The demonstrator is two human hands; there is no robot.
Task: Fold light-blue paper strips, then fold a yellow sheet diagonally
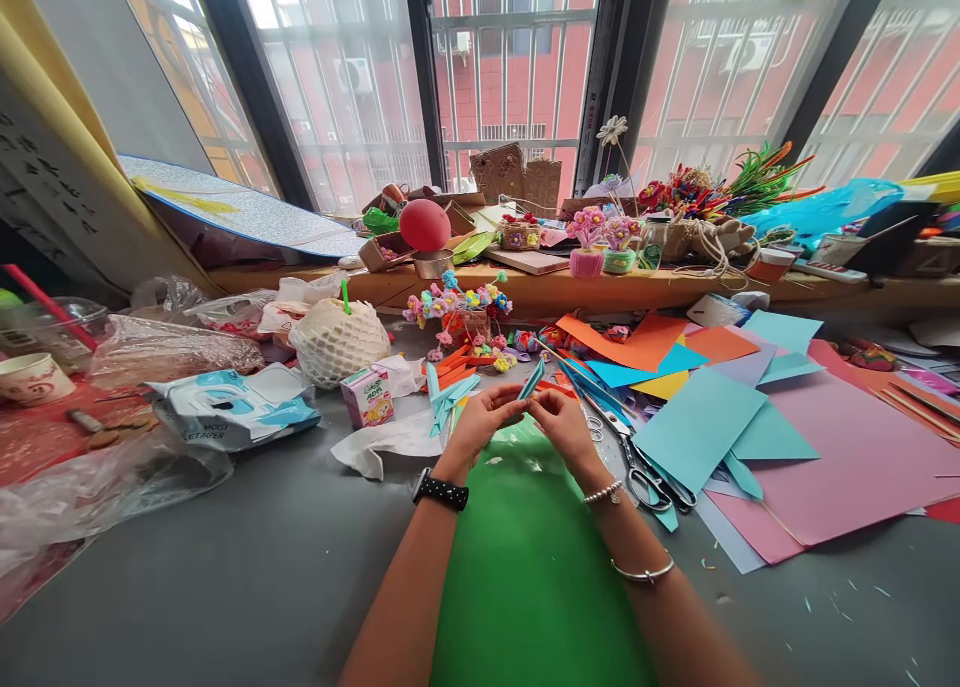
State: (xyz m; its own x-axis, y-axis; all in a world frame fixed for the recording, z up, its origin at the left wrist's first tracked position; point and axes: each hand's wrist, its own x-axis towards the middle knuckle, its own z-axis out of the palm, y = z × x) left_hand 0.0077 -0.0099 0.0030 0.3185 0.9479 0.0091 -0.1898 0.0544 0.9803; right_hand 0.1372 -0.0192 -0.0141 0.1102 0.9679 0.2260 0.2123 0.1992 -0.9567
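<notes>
Both hands meet at the middle of the table, over the far end of a green sheet [540, 567]. My left hand [484, 422] pinches a small folded strip of blue-green paper [532, 379], its tip pointing up. On the same strip, near its lower end, close the fingers of my right hand [561, 422]. The fingers hide part of the strip. Just left of my left hand lie more light-teal paper strips [448, 399] in a small heap. Scissors with black handles [649, 482] rest to the right of my right hand.
Coloured paper sheets [697, 427] spread over the right side. A wet-wipe pack [232, 407], a small pink box [367, 397] and a net-wrapped coconut [341, 342] stand on the left. Behind, flower crafts [461, 312] and a red balloon [424, 226] sit by the window ledge.
</notes>
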